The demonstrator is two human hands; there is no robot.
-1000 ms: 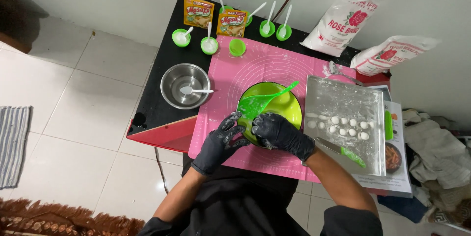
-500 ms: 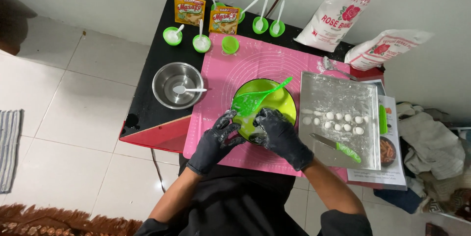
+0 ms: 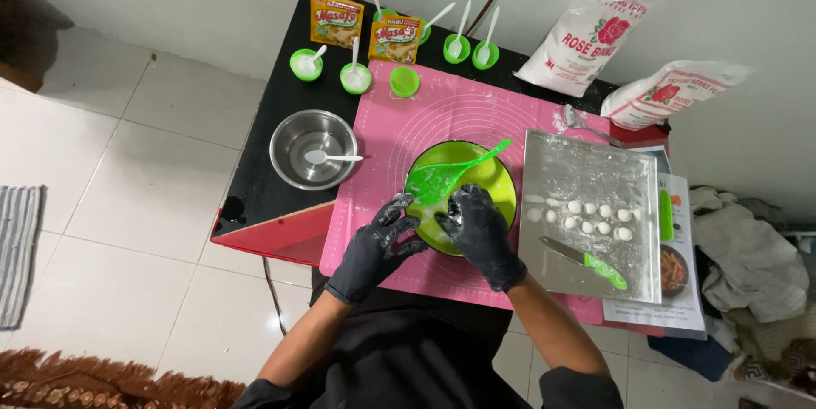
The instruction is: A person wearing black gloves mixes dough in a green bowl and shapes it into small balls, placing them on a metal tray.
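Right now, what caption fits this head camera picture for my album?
Two black-gloved hands, left hand and right hand, work in a green bowl beside a metal tray of dough balls.

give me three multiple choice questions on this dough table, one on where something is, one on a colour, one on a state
1. Where does the knife lie?
A. in the steel bowl
B. on the metal tray
C. on the floor

2. What colour is the mat?
A. pink
B. blue
C. white

3. How is the spatula placed?
A. flat on the mat
B. standing in a small cup
C. resting in the green bowl

Answers: 1 B, it lies on the metal tray below the dough balls. 2 A, the mat under the bowl is pink. 3 C, its blade sits in the green bowl above the left hand and right hand.
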